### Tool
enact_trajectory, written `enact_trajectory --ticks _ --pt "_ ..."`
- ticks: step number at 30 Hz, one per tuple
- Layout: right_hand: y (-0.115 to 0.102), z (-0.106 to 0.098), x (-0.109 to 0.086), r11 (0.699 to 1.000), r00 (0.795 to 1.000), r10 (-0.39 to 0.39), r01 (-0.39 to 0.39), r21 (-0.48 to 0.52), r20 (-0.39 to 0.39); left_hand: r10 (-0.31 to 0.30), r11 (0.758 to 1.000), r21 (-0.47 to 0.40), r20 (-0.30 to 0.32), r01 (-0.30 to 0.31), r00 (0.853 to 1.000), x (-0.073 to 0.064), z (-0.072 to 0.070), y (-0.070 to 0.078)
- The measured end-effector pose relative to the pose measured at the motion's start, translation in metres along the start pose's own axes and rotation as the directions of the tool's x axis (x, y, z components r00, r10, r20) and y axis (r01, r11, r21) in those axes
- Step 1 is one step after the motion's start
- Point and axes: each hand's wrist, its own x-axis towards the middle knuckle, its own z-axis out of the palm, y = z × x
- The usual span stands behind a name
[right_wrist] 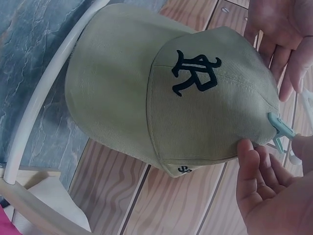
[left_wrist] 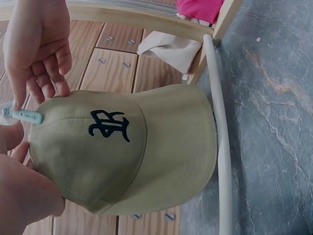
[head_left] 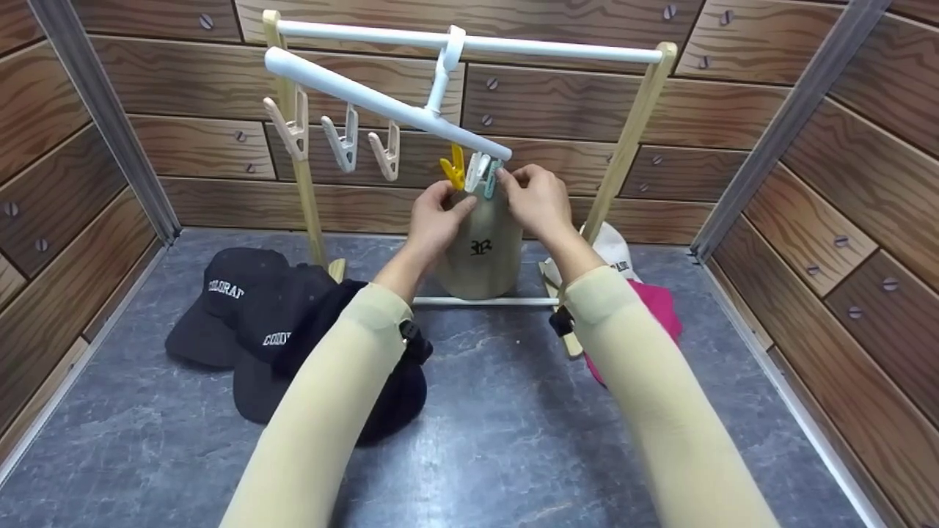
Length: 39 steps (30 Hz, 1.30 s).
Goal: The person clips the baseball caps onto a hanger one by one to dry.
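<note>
An olive baseball cap (head_left: 480, 249) with a dark embroidered letter hangs crown up, brim down, below the low end of a tilted white hanger (head_left: 381, 103). A teal clothespin (right_wrist: 279, 128) bites the top of its crown. My right hand (head_left: 539, 198) pinches this clothespin, its other fingers beside the cap. On the other side, my left hand (head_left: 434, 224) holds the crown near its top, thumb in front; some fingers are hidden behind the fabric. Beside the teal clothespin hang a white clothespin (head_left: 477, 172) and a yellow clothespin (head_left: 455, 167).
The hanger hooks over a white rod (head_left: 557, 48) on a wooden stand (head_left: 631, 139). Several pale clothespins (head_left: 341, 139) hang at its high end. Dark caps (head_left: 242, 293) lie at left; a pink cap (head_left: 656, 304) and white cap (head_left: 610, 246) at right. Wood-patterned walls (head_left: 866, 183) enclose the floor.
</note>
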Motion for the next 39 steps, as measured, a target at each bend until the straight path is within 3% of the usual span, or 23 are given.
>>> enact_trajectory --ticks 17,27,39 --pt "-0.003 0.002 -0.002 1.000 0.999 -0.023 0.023 -0.007 0.039 -0.110 0.994 0.035 0.120 0.107 0.987 0.000 -0.006 0.004" --pt "0.004 0.002 -0.008 1.000 0.999 -0.025 0.026 -0.009 0.045 -0.057 0.998 0.036 0.084 0.055 0.995 -0.002 -0.007 -0.003" --pt "0.021 0.010 -0.022 0.998 0.998 -0.057 0.057 -0.007 0.021 -0.064 0.998 -0.016 0.048 0.065 0.997 -0.009 -0.012 -0.009"
